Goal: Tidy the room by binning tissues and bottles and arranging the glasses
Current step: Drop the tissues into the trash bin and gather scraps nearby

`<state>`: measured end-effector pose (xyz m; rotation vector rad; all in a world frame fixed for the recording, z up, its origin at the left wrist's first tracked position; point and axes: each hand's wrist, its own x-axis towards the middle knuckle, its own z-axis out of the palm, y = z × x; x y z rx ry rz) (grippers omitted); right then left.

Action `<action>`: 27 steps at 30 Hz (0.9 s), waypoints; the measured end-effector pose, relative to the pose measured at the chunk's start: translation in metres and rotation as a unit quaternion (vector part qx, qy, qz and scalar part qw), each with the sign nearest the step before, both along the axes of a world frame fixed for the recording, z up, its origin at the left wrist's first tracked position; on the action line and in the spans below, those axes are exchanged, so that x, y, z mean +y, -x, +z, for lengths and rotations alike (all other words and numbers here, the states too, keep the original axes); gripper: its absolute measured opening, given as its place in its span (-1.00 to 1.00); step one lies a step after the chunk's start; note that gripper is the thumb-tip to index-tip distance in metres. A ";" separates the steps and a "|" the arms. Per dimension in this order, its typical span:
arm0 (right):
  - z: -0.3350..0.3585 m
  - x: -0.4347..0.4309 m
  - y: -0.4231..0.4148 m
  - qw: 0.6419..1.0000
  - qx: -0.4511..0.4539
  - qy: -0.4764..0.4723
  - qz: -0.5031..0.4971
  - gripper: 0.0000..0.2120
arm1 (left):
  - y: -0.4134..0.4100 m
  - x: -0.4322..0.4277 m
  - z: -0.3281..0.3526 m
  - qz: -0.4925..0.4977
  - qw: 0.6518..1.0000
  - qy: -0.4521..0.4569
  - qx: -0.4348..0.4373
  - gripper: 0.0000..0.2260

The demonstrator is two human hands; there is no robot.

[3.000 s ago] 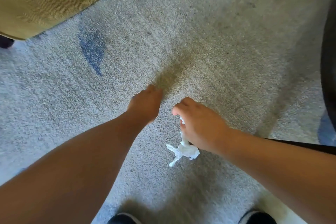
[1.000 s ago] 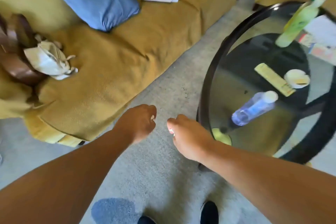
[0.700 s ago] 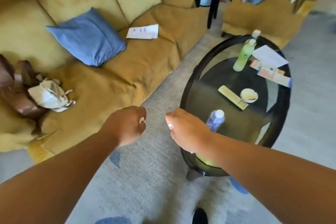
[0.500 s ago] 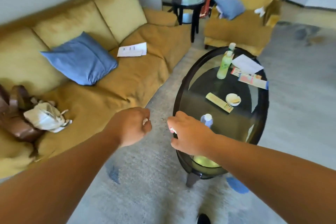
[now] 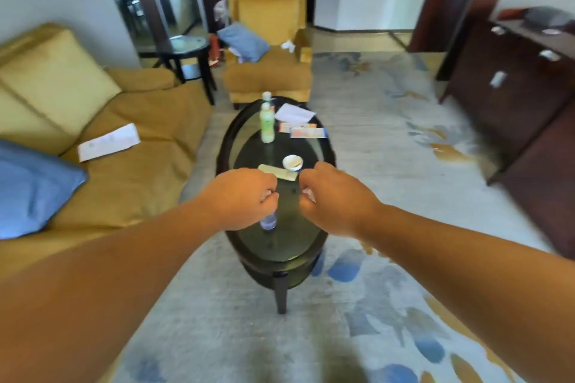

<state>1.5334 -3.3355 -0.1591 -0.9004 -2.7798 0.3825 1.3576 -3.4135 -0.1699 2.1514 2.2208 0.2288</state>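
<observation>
My left hand [image 5: 245, 196] and my right hand [image 5: 336, 196] are both held out in fists above the near end of the oval glass coffee table [image 5: 224, 146]. A scrap of white tissue [image 5: 267, 195] shows in the left fist, and another bit of tissue [image 5: 308, 193] in the right. A clear bluish bottle [image 5: 268, 221] stands on the table, half hidden behind my left hand. A green bottle [image 5: 267, 125] stands upright at the far end. A crumpled tissue [image 5: 287, 45] lies on the yellow armchair [image 5: 269, 74].
On the table are a small white cup [image 5: 292, 162], a flat yellowish pack [image 5: 278, 172], a sheet of paper [image 5: 294, 113] and leaflets [image 5: 306, 132]. A yellow sofa [image 5: 130, 171] with a blue cushion [image 5: 28, 186] runs along the left. A dark sideboard [image 5: 513, 87] stands on the right.
The view has lifted from the carpet to the whole room. Both fists have stayed closed on tissue and now hang over the coffee table.
</observation>
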 end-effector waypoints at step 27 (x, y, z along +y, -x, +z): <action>0.044 -0.085 -0.698 0.839 0.019 -0.033 -0.543 -0.83 | -0.700 0.108 0.048 -0.542 0.837 -0.075 -0.005 -0.84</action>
